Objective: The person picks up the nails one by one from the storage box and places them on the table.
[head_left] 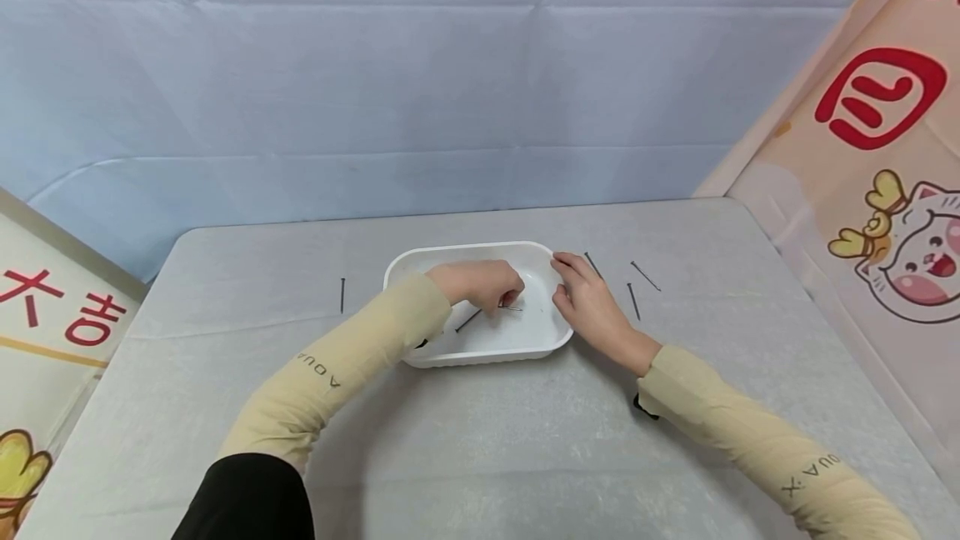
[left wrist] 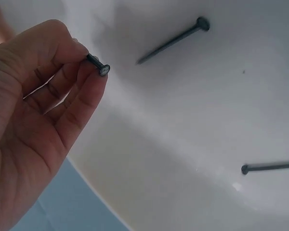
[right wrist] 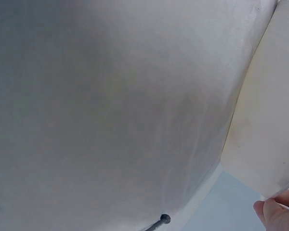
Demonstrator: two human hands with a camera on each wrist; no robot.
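The left hand (head_left: 486,280), fingers nearly together, pinches a nail (left wrist: 98,65) inside the white tray (head_left: 517,353); the right hand (head_left: 598,315) touches the tray's right rim, fingers slightly bent, grip not discernible

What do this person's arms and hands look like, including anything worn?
The left hand and right hand are bare. The left sleeve and right sleeve are beige with dark printed lettering. Black fabric covers the left arm higher up. Something small and black shows beneath the right cuff.
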